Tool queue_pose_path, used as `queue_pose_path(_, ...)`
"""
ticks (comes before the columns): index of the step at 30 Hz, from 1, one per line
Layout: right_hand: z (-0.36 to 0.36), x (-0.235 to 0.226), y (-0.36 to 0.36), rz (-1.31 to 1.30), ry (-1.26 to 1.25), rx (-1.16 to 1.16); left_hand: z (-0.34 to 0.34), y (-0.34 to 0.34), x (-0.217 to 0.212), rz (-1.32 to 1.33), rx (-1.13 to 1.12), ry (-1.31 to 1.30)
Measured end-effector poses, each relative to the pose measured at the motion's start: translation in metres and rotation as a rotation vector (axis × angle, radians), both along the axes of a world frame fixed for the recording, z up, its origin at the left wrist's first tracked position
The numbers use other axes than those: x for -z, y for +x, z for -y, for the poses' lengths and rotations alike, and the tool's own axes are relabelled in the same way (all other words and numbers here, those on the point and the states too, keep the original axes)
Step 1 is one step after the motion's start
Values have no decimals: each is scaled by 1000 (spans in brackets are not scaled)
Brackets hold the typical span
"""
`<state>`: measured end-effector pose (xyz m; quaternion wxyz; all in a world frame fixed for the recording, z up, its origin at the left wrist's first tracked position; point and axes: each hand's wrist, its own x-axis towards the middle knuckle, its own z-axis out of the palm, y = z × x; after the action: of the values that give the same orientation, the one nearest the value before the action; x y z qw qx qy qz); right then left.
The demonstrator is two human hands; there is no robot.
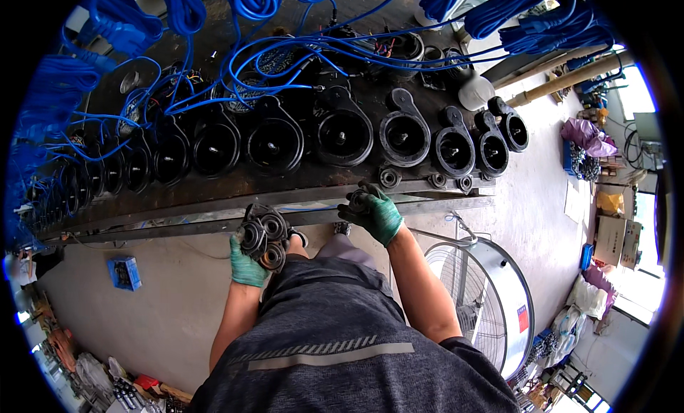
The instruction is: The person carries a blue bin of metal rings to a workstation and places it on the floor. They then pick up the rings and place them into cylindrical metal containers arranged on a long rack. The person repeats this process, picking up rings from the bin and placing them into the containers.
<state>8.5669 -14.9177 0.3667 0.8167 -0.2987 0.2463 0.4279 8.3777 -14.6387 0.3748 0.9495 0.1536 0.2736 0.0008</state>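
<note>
My left hand (pixel 247 267), in a green glove, holds a cluster of several dark round flanged parts (pixel 265 233) with ring-shaped centres, in front of the bench edge. My right hand (pixel 380 217), also gloved, is closed on one dark flanged part (pixel 359 201) near the bench's front edge. Similar flanged parts (pixel 390 177) lie along that edge to its right. Behind them stands a row of black round housings (pixel 405 137), open upward, each with a metal shaft in its middle. The nearest housing to my right hand is a large one (pixel 343 137).
Bundled blue cables (pixel 253 0) hang above the bench (pixel 235 189), and loose ones run across its back. A white cup-like container (pixel 476 94) stands at the back right. A large round floor fan (pixel 509 299) is to my right. A blue crate (pixel 125 273) sits on the floor at left.
</note>
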Motion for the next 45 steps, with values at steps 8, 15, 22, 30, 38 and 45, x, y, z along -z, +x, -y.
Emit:
queue_pose_path(8, -28, 54, 17, 1093, -726, -409, -14, -3, -2, -4, 4, -31)
queue_pose_path(15, -36, 57, 23, 343, -388, -138, -21, -5, -6, -20, -3, -12)
queue_pose_path(22, 5, 87, 17, 876, -806, -370, -36, -6, -1, -16, -12, -43)
queue_pose_path(30, -86, 47, -17, 1076, -1080, -659, -53, -14, -10, -23, -21, -3)
queue_pose_path(38, -172, 18, -17, 1145, -1310, -903, -75, -21, -6, -12, -41, 15)
queue_pose_path(45, -129, 25, -33, 1271, -1480, -722, -94, -21, 1, -31, 11, -18)
